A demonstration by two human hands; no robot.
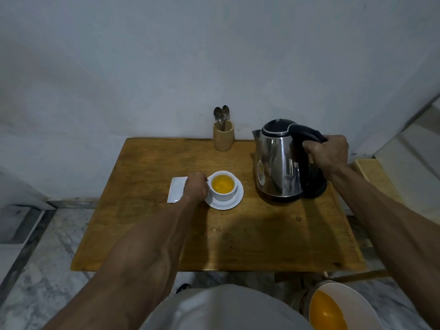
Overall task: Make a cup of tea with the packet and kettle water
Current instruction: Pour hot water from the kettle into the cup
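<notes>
A white cup (223, 195) filled with amber tea sits on a white saucer (235, 201) near the middle of the wooden table (214, 239). My left hand (195, 188) is closed on the cup's left side, where the handle is hidden. A white packet (176, 188) lies flat just left of that hand. The steel kettle (279, 167) with a black lid and handle stands on its base at the right. My right hand (327, 154) grips the kettle's black handle.
A wooden holder (223, 139) with two spoons (222, 114) stands at the table's back edge against the wall. A white bowl (342, 308) holding orange liquid sits on the floor at the lower right. A pale wooden piece (371, 172) lies right of the table.
</notes>
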